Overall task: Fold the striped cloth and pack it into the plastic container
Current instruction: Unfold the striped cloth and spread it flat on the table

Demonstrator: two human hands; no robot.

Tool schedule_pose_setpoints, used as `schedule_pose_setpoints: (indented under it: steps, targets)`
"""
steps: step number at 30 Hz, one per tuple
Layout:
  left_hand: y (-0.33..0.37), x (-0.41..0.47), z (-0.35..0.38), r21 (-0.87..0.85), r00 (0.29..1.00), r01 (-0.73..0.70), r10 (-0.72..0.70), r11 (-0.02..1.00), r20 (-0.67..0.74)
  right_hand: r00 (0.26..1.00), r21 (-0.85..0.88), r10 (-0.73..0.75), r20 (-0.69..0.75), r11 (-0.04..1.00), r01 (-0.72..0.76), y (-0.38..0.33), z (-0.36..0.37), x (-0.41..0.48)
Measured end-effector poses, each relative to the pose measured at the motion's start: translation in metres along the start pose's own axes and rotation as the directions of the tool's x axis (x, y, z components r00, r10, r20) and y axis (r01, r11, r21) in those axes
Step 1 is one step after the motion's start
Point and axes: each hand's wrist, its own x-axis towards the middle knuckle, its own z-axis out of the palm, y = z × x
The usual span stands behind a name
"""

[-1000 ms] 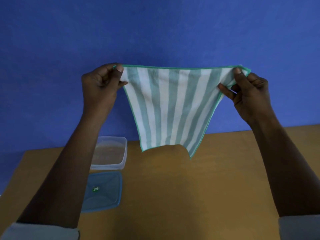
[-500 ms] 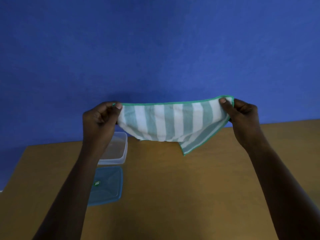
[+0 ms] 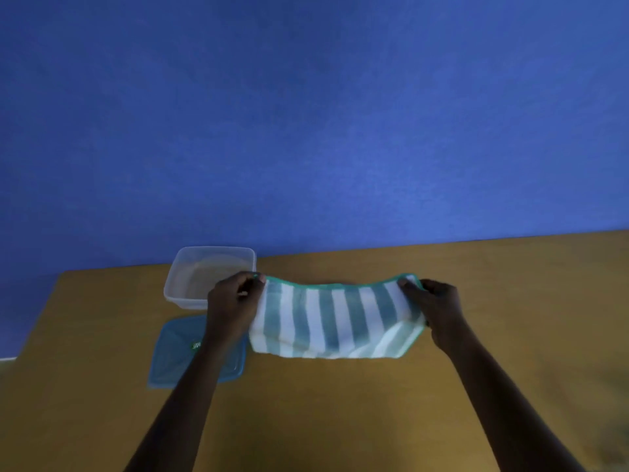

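On the brown table [image 3: 340, 420], against a blue wall [image 3: 306, 114], I hold the striped cloth [image 3: 335, 320] by its two upper corners. My left hand [image 3: 235, 306] pinches the left corner between thumb and fingers; my right hand [image 3: 434, 310] pinches the right corner the same way. Both grips are closed tight on the fabric, nothing else in either hand.

The cloth shows white and teal stripes running front to back, with a green hem along its far edge. That far edge sags slightly between my hands. The lower part lies on the table surface, and a second layer shows at the right front corner, where stripes run at a slant under the top layer.

The clear plastic container [image 3: 204, 277] stands open at the back of the table, to the left of the cloth, just behind my left hand. Whether the hand touches its rim, I cannot tell. The blue lid [image 3: 177, 356] lies flat in front of the container, partly under my left forearm. The cloth is outside the container.
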Motion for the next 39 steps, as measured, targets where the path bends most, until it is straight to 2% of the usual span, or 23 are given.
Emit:
schedule_pose_setpoints:
  steps: [4, 8, 13, 17, 23, 27, 32, 39]
  targets:
    - [-0.021, -0.025, 0.024, 0.066, 0.995, 0.067, -0.071, 0.996, 0.064, 0.997, -0.188, 0.074, -0.038, 0.979, -0.079, 0.04, 0.005, -0.001]
    - [-0.04, -0.04, 0.041, 0.076, 0.989, 0.127, -0.132, 0.989, 0.069, 0.992, -0.319, 0.085, -0.094, 0.941, -0.111, 0.065, 0.009, -0.004]
    - [-0.054, -0.047, 0.049, 0.045, 0.966, 0.211, -0.215, 0.977, 0.143, 0.994, -0.33, 0.068, -0.087, 0.939, -0.093, 0.079, 0.012, -0.007]
    - [-0.06, -0.044, 0.05, 0.098, 0.993, 0.096, -0.102, 0.991, 0.064, 0.994, -0.276, 0.043, -0.098, 0.959, -0.068, 0.081, 0.014, -0.001]
    - [-0.058, -0.017, 0.051, 0.156, 0.995, -0.103, 0.104, 0.982, 0.003, 0.98, -0.306, -0.077, -0.186, 0.952, 0.017, 0.066, 0.027, 0.023]
    - [-0.056, -0.001, 0.061, 0.185, 0.998, -0.056, 0.05, 0.981, 0.039, 0.954, -0.339, -0.165, -0.252, 0.938, 0.073, 0.062, 0.042, 0.033]
    - [-0.062, 0.004, 0.072, 0.268, 0.982, -0.029, -0.023, 0.963, 0.188, 0.962, -0.441, -0.207, -0.178, 0.891, 0.11, 0.063, 0.059, 0.046]
    - [-0.067, 0.02, 0.085, 0.478, 0.926, -0.115, -0.081, 0.871, 0.37, 0.986, -0.458, -0.102, -0.134, 0.888, 0.03, 0.071, 0.069, 0.065]
